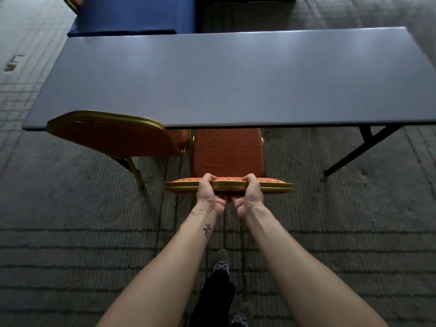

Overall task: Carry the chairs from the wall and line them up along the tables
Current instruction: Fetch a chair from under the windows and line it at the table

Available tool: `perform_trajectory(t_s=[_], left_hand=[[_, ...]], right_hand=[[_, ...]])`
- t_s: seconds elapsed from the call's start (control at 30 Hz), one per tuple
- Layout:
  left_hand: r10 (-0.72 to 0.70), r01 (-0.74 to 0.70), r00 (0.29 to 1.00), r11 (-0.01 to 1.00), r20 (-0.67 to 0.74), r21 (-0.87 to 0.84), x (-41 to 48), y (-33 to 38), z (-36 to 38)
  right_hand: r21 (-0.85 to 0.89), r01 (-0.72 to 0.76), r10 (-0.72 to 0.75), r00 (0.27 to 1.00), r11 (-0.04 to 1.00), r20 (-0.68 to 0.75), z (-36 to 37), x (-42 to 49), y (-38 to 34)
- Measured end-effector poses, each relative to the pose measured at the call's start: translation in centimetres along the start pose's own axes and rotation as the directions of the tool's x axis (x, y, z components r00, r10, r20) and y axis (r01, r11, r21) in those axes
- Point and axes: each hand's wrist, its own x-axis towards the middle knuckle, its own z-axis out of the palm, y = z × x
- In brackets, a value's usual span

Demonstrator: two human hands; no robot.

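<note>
Stands at the near long edge of the grey table (236, 79). Holds a red, gold-framed chair (226, 152) by the top of its back, with the seat pushed partly under the table's near edge. Grips the gold rim with the left hand (208, 192) and the right hand (250, 192) close together, fingers curled round the rim and clamping it. Just left of that, also at the table's near edge, a second chair (111, 135) with its back angled. Beyond the table's far left corner, a blue-draped table (132, 15). Under the table, ribbed grey floor (70, 208).
</note>
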Motion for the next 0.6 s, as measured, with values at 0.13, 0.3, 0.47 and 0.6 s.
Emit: perform_trajectory(t_s=[0.13, 0.3, 0.47, 0.6], left_hand=[[0.042, -0.041, 0.999, 0.999, -0.031, 0.021, 2.7, 2.6, 2.3], [0.085, -0.084, 0.995, 0.996, -0.048, 0.025, 5.9, 5.6, 5.5], [0.094, -0.093, 0.995, 0.996, -0.045, 0.005, 8.2, 7.2, 8.3], [0.119, -0.119, 0.991, 0.993, -0.056, 0.009, 9.2, 8.5, 10.2]], right_hand=[[-0.044, 0.021, -0.022, 1.0, 0.999, -0.003, 3.2, 1.7, -1.8], [-0.037, 0.055, -0.057, 0.997, 0.998, -0.043, 7.2, 3.8, -4.1], [-0.036, 0.077, -0.079, 0.994, 0.996, -0.07, 9.3, 5.5, -6.7], [-0.022, 0.107, -0.108, 0.992, 0.994, -0.068, 11.2, 6.5, -8.2]])
